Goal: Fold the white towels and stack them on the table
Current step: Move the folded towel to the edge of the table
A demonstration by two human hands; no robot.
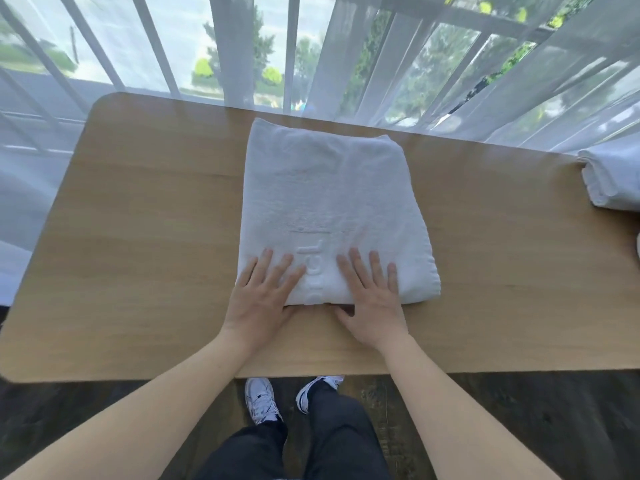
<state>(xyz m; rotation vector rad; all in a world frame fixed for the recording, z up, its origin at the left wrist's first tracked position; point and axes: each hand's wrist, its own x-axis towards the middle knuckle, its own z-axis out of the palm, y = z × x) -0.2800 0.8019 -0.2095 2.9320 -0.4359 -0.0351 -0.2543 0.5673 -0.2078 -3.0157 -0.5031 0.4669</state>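
Observation:
A white towel (pixel 332 202), folded into a rough rectangle with raised lettering near its front edge, lies in the middle of the wooden table (pixel 138 237). My left hand (pixel 263 296) lies flat with spread fingers on the towel's near left corner. My right hand (pixel 372 296) lies flat the same way on the near edge, just right of the lettering. Both thumbs sit at the towel's front edge, and I cannot tell whether they reach under it. A stack of folded white towels (pixel 613 178) sits at the table's far right edge, partly cut off by the frame.
Sheer white curtains (pixel 450 81) hang just behind the table's far edge, in front of a railing. Bare wood shows left and right of the towel. My legs and white shoes (pixel 259 400) stand on dark flooring below the near edge.

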